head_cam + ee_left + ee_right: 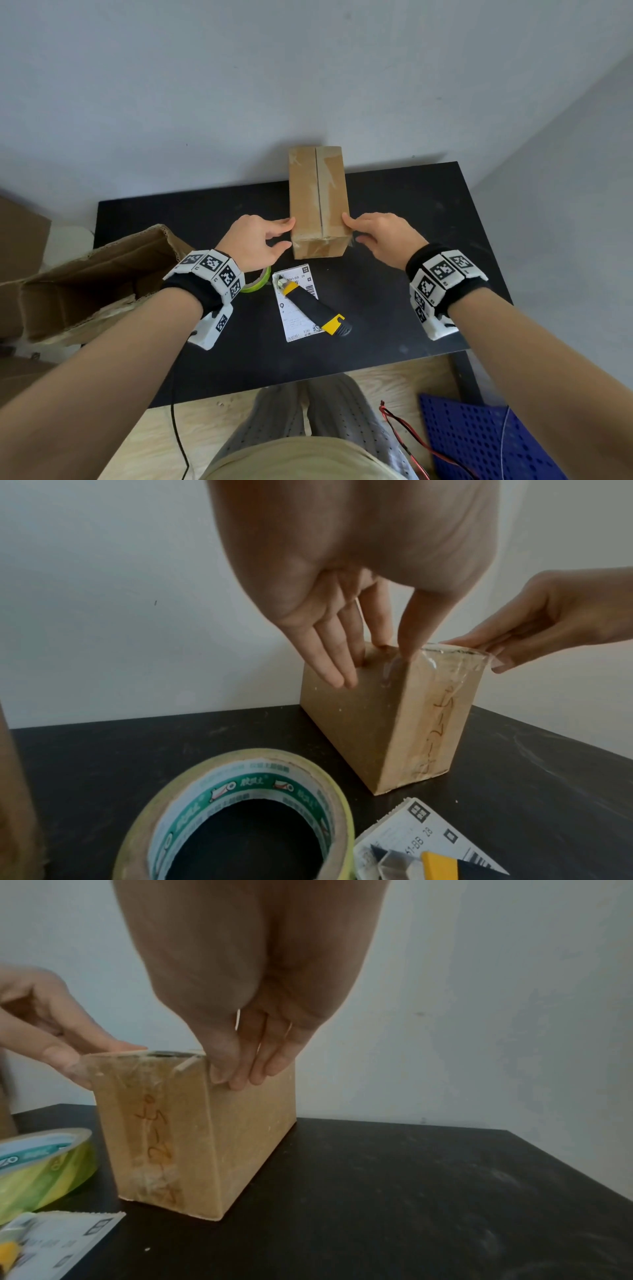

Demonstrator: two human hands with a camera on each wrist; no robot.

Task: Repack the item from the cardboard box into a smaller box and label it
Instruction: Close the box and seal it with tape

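A small, taped-shut cardboard box (pixel 318 202) stands on the black table (pixel 411 274), with handwriting on its near end (pixel 435 723). My left hand (pixel 263 236) lays straight fingers (pixel 329 653) flat against the box's left side, thumb at the near top corner. Straight fingers (pixel 253 1066) of my right hand (pixel 376 236) press on the right side near the top edge. Clear tape (pixel 455 658) wraps over the near top edge between the two hands. A white shipping label (pixel 294 322) lies in front of the box.
A yellow and black utility knife (pixel 315 308) lies on the label. A roll of tape (pixel 258 282) sits under my left wrist. A large open cardboard box (pixel 92 284) lies on its side at the table's left. On the floor are a blue pegboard (pixel 479 442) and a red wire (pixel 404 438).
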